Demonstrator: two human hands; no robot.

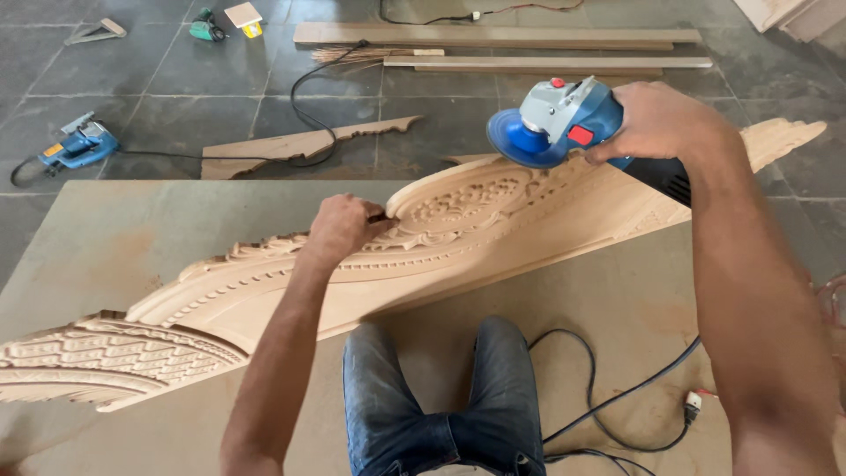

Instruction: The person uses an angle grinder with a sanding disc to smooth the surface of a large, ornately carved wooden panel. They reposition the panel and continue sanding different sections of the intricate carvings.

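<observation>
Right hand [656, 119]: was closed around the body of a blue angle grinder [564, 119], holding it over the upper part of the carved wooden panel [458, 238]; blue disc faced left, just above the carving.
Left hand [342, 226]: was curled shut on a small dark tool, tip only just visible, pressed onto the panel's carved oval border; can't tell what the tool was.
Panel: long, pale, ornately carved, lay diagonally from lower left to upper right across the board [141, 238].
Board: flat grey-green sheet lying on the tiled floor [176, 97], used as the surface.
Knees [441, 397]: in blue jeans, right against the panel's near edge.
Cable [617, 397]: black, looped over the board at right, near a white plug.
Floor, far side: second blue power tool [77, 145] at left, a cut wood offcut [300, 145], long planks [493, 37] at the top.
</observation>
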